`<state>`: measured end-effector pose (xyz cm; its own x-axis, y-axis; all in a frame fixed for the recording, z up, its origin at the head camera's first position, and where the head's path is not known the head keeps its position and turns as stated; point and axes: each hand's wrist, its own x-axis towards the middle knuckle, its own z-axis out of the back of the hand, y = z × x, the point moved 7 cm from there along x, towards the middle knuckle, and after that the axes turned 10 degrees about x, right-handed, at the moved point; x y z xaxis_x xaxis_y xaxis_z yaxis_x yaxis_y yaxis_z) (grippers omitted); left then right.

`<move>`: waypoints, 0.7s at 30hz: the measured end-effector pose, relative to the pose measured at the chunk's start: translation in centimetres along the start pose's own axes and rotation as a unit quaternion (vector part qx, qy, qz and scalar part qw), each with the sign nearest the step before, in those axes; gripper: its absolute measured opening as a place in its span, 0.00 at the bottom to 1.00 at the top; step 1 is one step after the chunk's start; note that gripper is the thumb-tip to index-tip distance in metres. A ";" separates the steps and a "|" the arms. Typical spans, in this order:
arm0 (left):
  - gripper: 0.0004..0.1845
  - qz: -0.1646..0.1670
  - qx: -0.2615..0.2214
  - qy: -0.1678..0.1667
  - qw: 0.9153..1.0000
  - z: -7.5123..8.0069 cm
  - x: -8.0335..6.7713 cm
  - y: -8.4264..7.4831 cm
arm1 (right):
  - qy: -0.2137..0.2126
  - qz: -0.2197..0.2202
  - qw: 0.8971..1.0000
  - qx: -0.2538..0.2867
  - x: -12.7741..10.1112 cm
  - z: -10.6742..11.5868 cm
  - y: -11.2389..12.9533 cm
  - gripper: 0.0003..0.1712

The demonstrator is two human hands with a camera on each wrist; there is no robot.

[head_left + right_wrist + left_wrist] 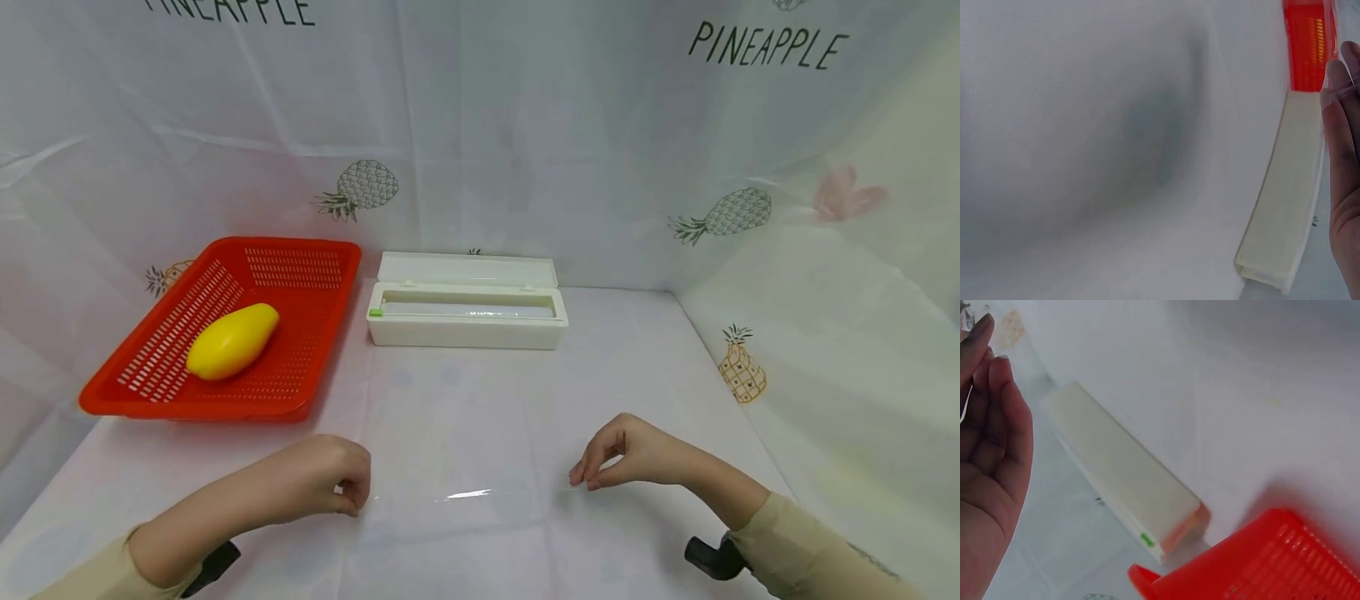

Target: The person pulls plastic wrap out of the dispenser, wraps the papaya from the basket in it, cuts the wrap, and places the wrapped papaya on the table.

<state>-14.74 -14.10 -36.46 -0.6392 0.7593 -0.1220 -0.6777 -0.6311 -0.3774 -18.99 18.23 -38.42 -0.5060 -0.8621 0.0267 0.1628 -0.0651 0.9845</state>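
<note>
Both forearms enter from the lower edge of the head view and point toward the middle. The left forearm comes from about 7 o'clock and rises toward 2 o'clock; it is bare up to a beige sleeve, and a dark strap is seen under the wrist. The left hand (330, 477) lies low, with the fingers curled inward and the thumb meeting the fingertips in a pinch. The right forearm comes from about 5 o'clock and goes toward 10 o'clock, also with a beige sleeve and a dark strap. The right hand (626, 454) is bent down at the wrist, and its thumb and fingertips are pressed together.
</note>
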 end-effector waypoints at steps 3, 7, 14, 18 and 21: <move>0.09 0.004 -0.007 0.010 1.000 -0.8 0.2 0.4 | -0.001 -0.017 1.000 0.015 0.1 -0.1 -1.3 0.02; 0.11 -0.001 -0.005 0.013 1.000 -1.7 0.6 1.0 | -0.008 -0.044 0.999 0.022 0.3 0.0 -2.9 0.04; 0.15 -0.010 0.004 0.021 1.000 -3.6 1.4 1.6 | -0.003 -0.069 0.997 0.024 0.8 -0.1 -5.1 0.02; 0.15 0.004 -0.004 0.031 0.999 -4.5 1.7 2.1 | 0.006 -0.061 0.998 0.021 1.0 -0.1 -6.1 0.04; 0.14 0.012 -0.016 0.042 0.999 -5.1 1.8 2.5 | 0.010 -0.060 0.998 0.018 1.1 -0.3 -6.6 0.05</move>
<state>-15.74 -13.46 -42.30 -0.6214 0.7555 -0.2078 -0.6492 -0.6449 -0.4033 -20.37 17.61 -44.89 -0.5028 -0.8592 -0.0953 0.0718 -0.1513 0.9859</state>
